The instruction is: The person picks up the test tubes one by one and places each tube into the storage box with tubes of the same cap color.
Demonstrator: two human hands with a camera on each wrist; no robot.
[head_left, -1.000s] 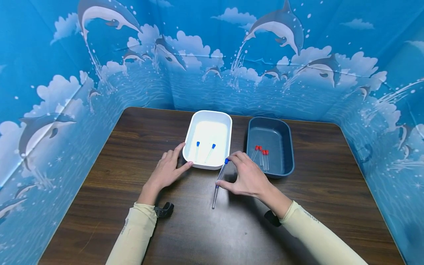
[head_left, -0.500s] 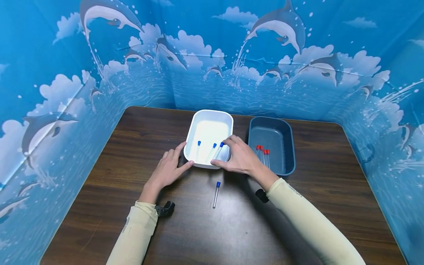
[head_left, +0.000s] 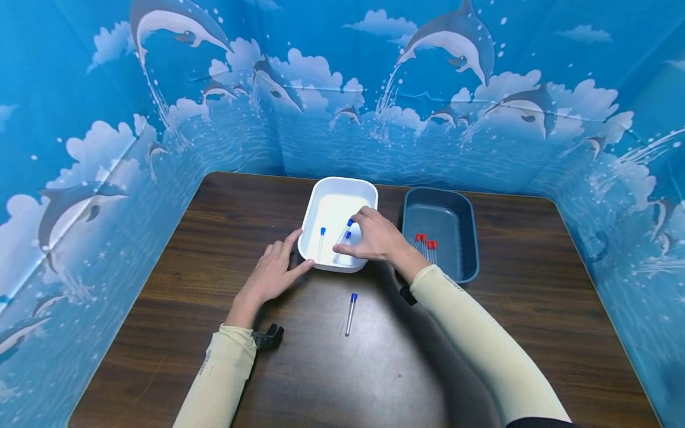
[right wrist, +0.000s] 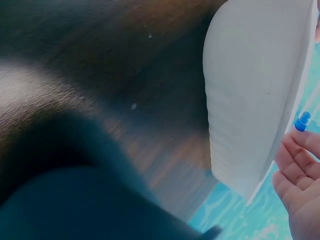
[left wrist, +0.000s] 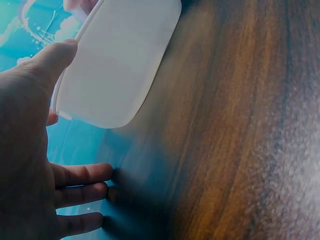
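Observation:
My right hand (head_left: 374,238) pinches a blue-capped test tube (head_left: 344,232) between thumb and fingers over the white tray (head_left: 342,199). The blue cap (right wrist: 302,121) shows beside the fingers in the right wrist view. Two more blue-capped tubes lie in this tray: one at the left (head_left: 321,242), the other partly hidden by the right hand, its cap (head_left: 348,235) visible. At the tray's near left corner, my left hand (head_left: 272,270) rests with thumb and index finger spread against it. Another blue-capped tube (head_left: 351,315) lies on the table in front of the tray.
A dark grey tray (head_left: 444,217) stands right of the white one, with several red-capped test tubes (head_left: 424,239) inside. The right forearm partly covers it. A dolphin-print curtain (head_left: 332,119) surrounds the brown wooden table (head_left: 176,285).
The right hand has carried a blue-capped tube from above the table's middle into the white tray, moving up and left. The left hand has stayed at the tray's corner.

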